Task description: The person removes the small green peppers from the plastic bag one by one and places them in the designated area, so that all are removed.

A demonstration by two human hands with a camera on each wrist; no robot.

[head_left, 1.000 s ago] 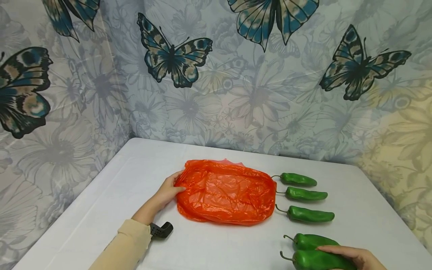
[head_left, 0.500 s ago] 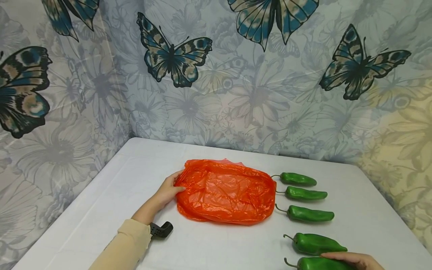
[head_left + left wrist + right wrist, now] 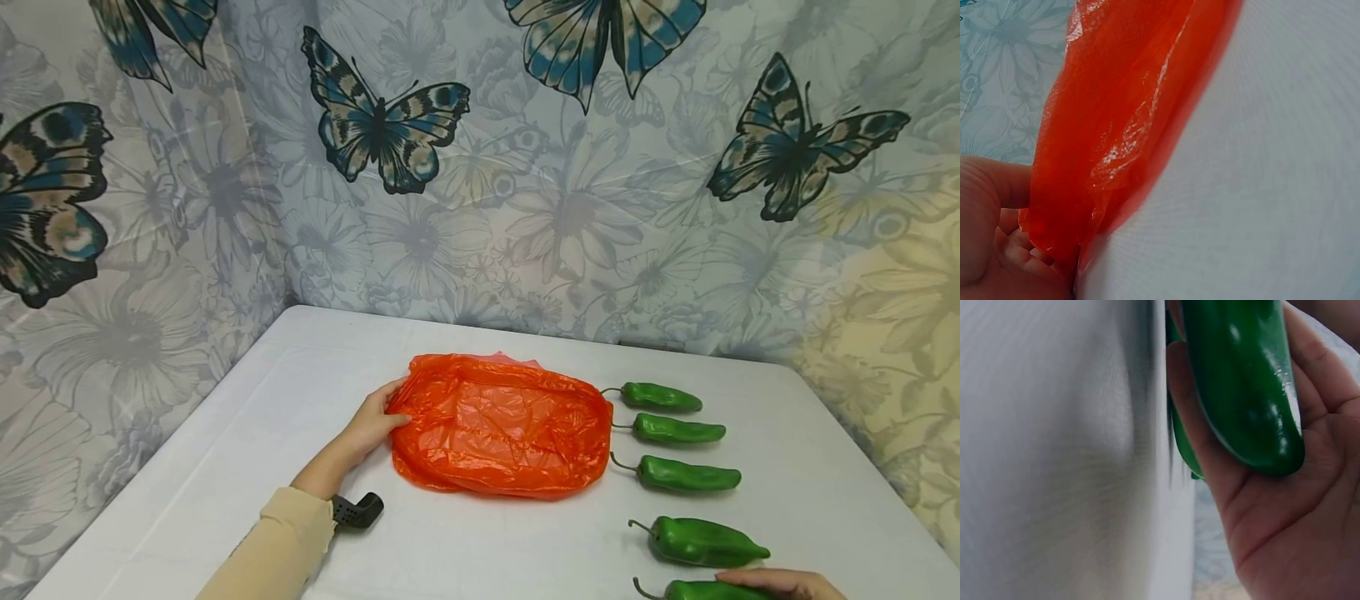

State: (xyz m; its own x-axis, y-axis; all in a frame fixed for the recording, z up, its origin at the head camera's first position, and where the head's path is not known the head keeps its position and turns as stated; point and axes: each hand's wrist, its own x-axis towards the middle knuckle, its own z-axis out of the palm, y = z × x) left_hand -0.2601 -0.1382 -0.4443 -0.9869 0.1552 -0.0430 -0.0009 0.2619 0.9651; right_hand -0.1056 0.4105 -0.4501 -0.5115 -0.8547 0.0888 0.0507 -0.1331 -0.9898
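Observation:
My left hand (image 3: 372, 421) grips the left edge of a crumpled red plastic bag (image 3: 510, 429), which lies flat on the table. In the left wrist view, the thumb presses on the bag (image 3: 1116, 112) with the fingers on its other side. My right hand (image 3: 787, 582) holds a glossy green chili pepper (image 3: 708, 592) at the bottom of the head view, partly cut off by the frame. The right wrist view has this pepper (image 3: 1244, 387) lying between fingers and thumb, its blunt end against the palm. Just beyond it lies another green pepper (image 3: 705, 542).
Three more green peppers lie in a row right of the bag: the farthest (image 3: 662, 397), a middle one (image 3: 678, 429) and a nearer one (image 3: 688, 473), stems toward the bag. A white cloth (image 3: 480, 550) covers the table. Butterfly-patterned fabric (image 3: 570, 200) hangs behind.
My right hand has drawn the held pepper toward the table's near side, apart from the pepper beyond it, which now shows whole. The left hand and bag have stayed put.

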